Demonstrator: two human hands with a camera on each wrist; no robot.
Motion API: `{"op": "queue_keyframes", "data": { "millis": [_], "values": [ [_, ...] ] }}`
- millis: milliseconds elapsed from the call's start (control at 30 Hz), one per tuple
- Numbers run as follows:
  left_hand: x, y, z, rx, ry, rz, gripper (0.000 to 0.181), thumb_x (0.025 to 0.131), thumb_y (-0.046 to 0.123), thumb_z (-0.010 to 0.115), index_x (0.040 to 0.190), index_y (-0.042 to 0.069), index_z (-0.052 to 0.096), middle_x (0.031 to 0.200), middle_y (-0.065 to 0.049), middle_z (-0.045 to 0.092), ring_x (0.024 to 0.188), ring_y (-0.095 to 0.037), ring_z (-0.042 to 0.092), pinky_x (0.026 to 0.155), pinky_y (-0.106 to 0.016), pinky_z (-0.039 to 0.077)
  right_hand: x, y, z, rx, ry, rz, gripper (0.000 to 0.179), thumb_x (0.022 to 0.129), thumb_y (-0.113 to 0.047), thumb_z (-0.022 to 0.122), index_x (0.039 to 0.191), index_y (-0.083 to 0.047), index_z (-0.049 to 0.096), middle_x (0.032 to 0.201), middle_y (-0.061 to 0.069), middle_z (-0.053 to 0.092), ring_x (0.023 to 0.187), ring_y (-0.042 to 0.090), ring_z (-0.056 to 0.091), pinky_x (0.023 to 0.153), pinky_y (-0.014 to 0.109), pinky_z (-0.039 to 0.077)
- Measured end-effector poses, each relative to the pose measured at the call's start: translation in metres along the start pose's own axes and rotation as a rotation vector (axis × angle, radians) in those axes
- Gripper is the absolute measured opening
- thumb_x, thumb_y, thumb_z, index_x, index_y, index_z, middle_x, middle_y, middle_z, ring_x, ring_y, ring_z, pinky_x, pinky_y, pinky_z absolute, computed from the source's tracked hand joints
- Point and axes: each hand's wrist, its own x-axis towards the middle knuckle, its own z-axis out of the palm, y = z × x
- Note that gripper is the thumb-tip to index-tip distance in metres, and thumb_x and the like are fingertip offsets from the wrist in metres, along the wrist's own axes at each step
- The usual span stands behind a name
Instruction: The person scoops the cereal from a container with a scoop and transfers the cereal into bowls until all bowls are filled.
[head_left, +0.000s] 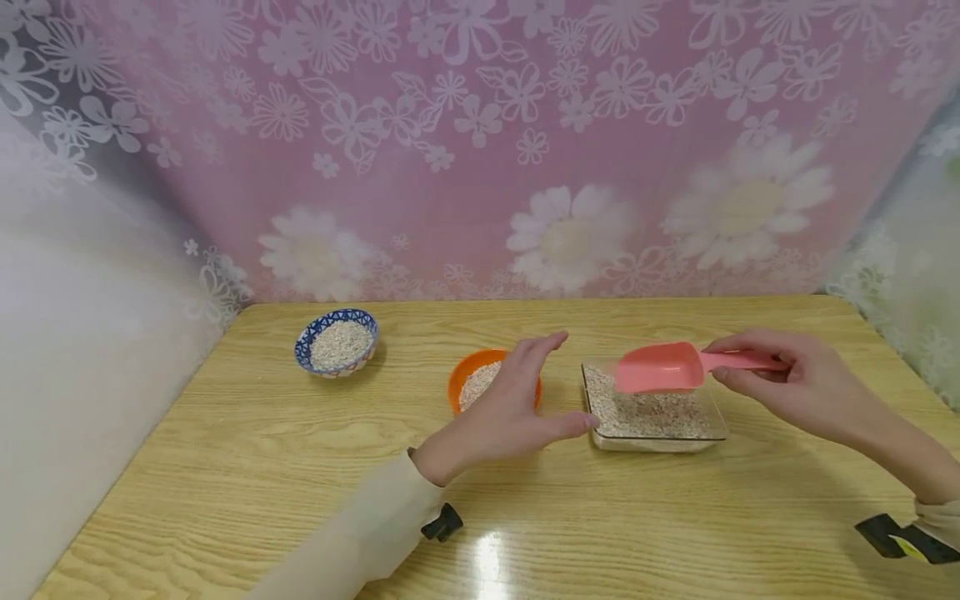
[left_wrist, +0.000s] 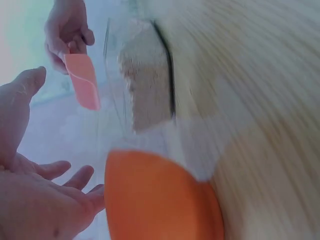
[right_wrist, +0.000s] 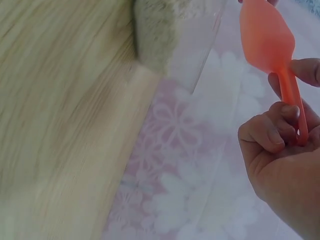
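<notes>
My right hand grips the handle of a pink scoop, thumb and fingers wrapped about it in the right wrist view. The scoop hovers over a clear rectangular container of oat flakes. No flakes are visible in the part of the scoop that shows. My left hand reaches over an orange bowl, its fingers spread and holding nothing. Its thumb tip lies near the container's left edge; whether they touch I cannot tell. Flakes fill the bowl, partly hidden by that hand.
A blue-and-white patterned bowl of pale flakes stands at the back left of the wooden table. Behind the table hangs a pink flowered curtain. Light-coloured cloth also borders both sides.
</notes>
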Motion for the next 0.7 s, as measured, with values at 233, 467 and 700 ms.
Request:
{"op": "queue_keyframes", "data": {
  "millis": [233, 467, 700],
  "values": [
    [0.014, 0.013, 0.020, 0.033, -0.020, -0.031, 0.101, 0.087, 0.057, 0.075, 0.165, 0.032, 0.015, 0.167, 0.001, 0.023, 0.150, -0.020, 0.033, 0.115, -0.052, 0.043, -0.008, 0.009, -0.009, -0.133, 0.002, 0.039, 0.026, 0.091, -0.011, 0.076, 0.117, -0.012, 0.073, 0.099, -0.031, 0.062, 0.064, 0.003, 0.056, 0.053, 0.024, 0.039],
    [0.025, 0.022, 0.040, -0.001, -0.025, -0.093, 0.106, 0.085, 0.055, 0.078, 0.165, 0.030, 0.012, 0.167, -0.001, 0.022, 0.150, -0.023, 0.033, 0.112, -0.048, 0.045, -0.004, 0.010, -0.014, -0.316, 0.014, -0.081, 0.025, 0.083, -0.013, 0.084, 0.106, -0.020, 0.077, 0.093, -0.004, 0.073, 0.068, -0.008, 0.054, 0.054, 0.022, 0.042],
    [0.033, 0.026, 0.062, 0.031, 0.025, -0.177, 0.115, 0.081, 0.056, 0.082, 0.165, 0.023, 0.011, 0.168, -0.004, 0.013, 0.153, -0.025, 0.028, 0.109, -0.043, 0.049, 0.006, 0.005, -0.021, -0.460, -0.007, -0.244, 0.033, 0.069, -0.010, 0.091, 0.096, -0.022, 0.077, 0.086, -0.010, 0.070, 0.068, -0.007, 0.055, 0.054, 0.021, 0.042]
  ]
}}
